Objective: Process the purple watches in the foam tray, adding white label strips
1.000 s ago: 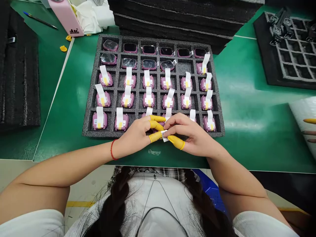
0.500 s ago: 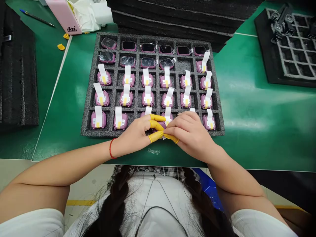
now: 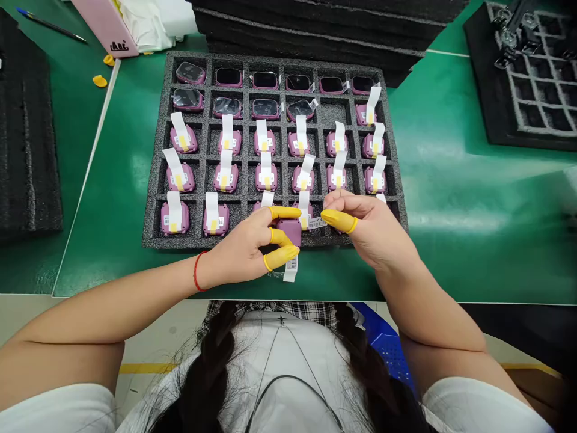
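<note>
My left hand [image 3: 252, 243], with yellow finger cots on several fingers, grips a purple watch body [image 3: 290, 231] above the front edge of a black foam tray [image 3: 193, 242]. A white paper strip [image 3: 291, 270] with a barcode hangs below that watch body. Pinched in my right hand [image 3: 369, 225], which has a yellow cot on the thumb, is a small printed label [image 3: 317, 222], apparently clear, just right of the watch body. Other purple watch bodies [image 3: 217, 220] with white strips fill the tray's front rows; watches with dark screens [image 3: 229, 77] lie in the back rows.
A tall stack of black foam trays [image 3: 315, 30] stands behind the tray. At the right is another foam tray [image 3: 518, 120] holding black parts. A pink box [image 3: 106, 27], white tissue [image 3: 146, 24], a pen [image 3: 51, 26] and loose yellow finger cots [image 3: 100, 80] lie at the back left.
My right hand has moved right, away from the watch body, and turned, with the small label now showing in its pinch. My left hand still holds the watch body, whose paper strip now shows below.
</note>
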{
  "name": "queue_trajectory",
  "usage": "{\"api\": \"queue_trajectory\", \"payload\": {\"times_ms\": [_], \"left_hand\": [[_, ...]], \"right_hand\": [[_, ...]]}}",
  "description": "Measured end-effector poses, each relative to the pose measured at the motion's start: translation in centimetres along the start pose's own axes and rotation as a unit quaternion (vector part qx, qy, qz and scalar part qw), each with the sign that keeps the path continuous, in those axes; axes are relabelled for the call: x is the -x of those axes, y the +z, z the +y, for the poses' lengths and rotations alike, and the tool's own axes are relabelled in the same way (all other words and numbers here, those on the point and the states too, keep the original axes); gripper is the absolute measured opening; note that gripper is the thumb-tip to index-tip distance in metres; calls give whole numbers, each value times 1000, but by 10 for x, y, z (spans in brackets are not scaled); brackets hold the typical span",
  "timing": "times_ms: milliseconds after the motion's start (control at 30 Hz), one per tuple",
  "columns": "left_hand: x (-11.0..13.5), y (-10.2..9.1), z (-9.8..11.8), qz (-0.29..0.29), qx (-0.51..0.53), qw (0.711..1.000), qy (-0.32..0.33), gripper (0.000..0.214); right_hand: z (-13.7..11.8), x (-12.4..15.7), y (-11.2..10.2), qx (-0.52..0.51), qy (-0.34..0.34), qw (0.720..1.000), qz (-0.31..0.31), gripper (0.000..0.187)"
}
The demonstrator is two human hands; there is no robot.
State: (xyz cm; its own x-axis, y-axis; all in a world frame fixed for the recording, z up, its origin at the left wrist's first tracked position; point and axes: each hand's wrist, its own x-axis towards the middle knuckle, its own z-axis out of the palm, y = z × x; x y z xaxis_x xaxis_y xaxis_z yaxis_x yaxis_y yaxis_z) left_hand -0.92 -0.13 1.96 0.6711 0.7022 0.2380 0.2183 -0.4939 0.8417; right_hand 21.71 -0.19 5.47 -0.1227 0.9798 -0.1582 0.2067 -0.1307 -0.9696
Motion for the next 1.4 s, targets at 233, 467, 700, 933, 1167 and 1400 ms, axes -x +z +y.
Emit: {"api": "queue_trajectory", "payload": {"times_ms": [233, 467, 700, 933, 1167, 1400], "left_hand": [[-1, 6, -2, 49, -1, 998, -33, 9], [-3, 7, 0, 64, 14, 997, -30, 5], [-3, 6, 0, 64, 22, 997, -45, 3], [-3, 6, 1, 53, 6, 998, -41, 4], [-2, 6, 1, 50, 5, 998, -41, 4], [-2, 4, 2, 34, -6, 999, -41, 5]], "right_hand": [[1, 8, 15, -6, 9, 1000, -20, 26], [-1, 15, 11, 186, -132, 974, 3, 10], [-8, 15, 3, 289, -244, 925, 18, 6], [-6, 14, 8, 319, -260, 911, -36, 4], [-10, 15, 4, 346, -291, 891, -29, 6], [-6, 13, 4, 355, -291, 886, -57, 2]]}}
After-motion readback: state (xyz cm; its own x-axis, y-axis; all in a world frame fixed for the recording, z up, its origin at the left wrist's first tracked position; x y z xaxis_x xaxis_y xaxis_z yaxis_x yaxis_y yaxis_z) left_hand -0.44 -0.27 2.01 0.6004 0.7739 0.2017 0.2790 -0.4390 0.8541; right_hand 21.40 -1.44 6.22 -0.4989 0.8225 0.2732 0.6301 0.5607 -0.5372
